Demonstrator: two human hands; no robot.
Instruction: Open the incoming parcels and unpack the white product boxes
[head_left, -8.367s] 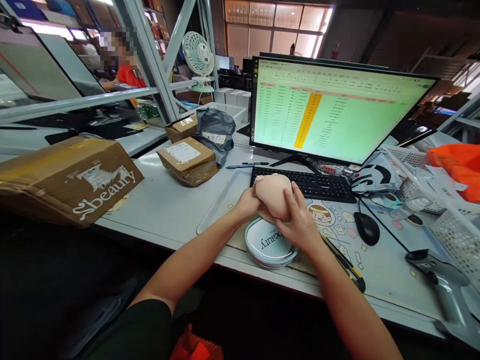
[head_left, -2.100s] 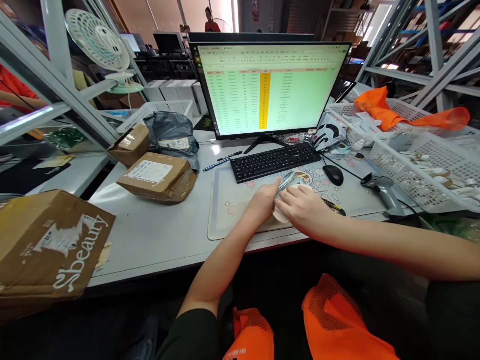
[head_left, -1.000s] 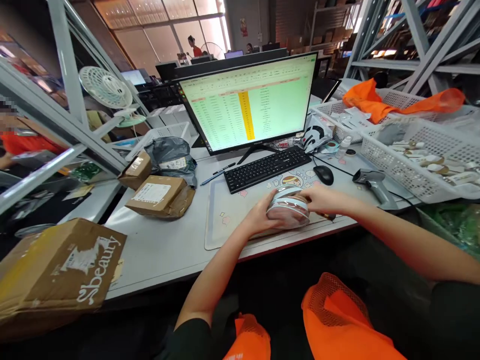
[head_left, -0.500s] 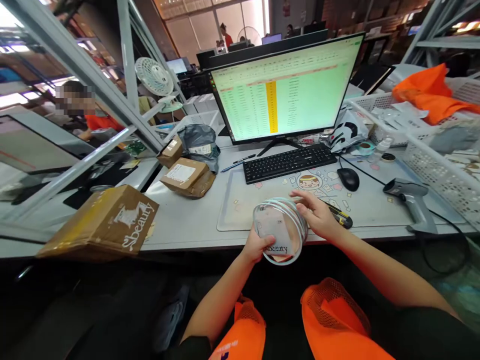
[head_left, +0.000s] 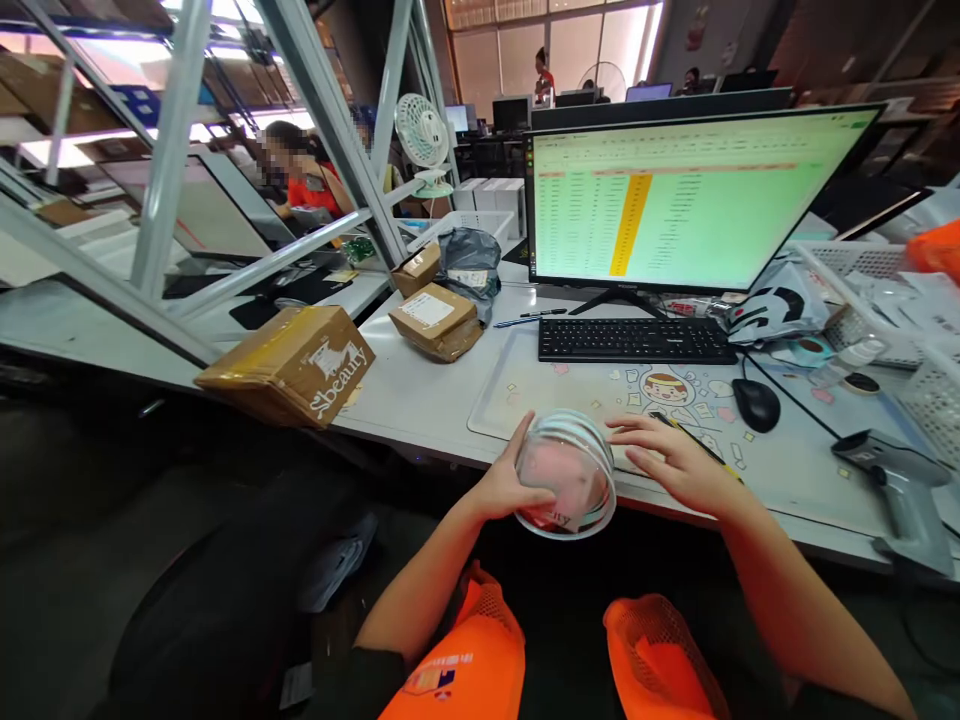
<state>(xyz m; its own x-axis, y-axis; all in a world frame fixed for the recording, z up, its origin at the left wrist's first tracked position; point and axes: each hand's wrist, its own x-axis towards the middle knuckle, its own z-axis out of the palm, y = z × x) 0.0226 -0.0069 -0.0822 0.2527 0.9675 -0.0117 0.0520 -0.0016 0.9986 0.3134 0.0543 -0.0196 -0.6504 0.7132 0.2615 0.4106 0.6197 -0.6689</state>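
Note:
My left hand point(head_left: 501, 486) grips the left side of a round clear container point(head_left: 566, 475) with a pale pink item inside, held just over the front edge of the desk, above my lap. My right hand point(head_left: 671, 461) hovers at the container's right side with its fingers spread flat, the fingertips close to the rim. A yellow-and-black utility knife point(head_left: 694, 440) lies on the desk mat point(head_left: 525, 385) under my right hand.
A keyboard point(head_left: 636, 340), mouse point(head_left: 755, 404) and monitor point(head_left: 694, 200) stand behind. A barcode scanner point(head_left: 892, 480) lies at right. Cardboard parcels point(head_left: 289, 362) point(head_left: 435, 320) sit at left by a grey bag point(head_left: 469, 255). Another person point(head_left: 300, 180) sits beyond the steel rack.
The container has come off the desk mat toward my lap. My right hand has let go of it and opened beside it, and my view has swung left.

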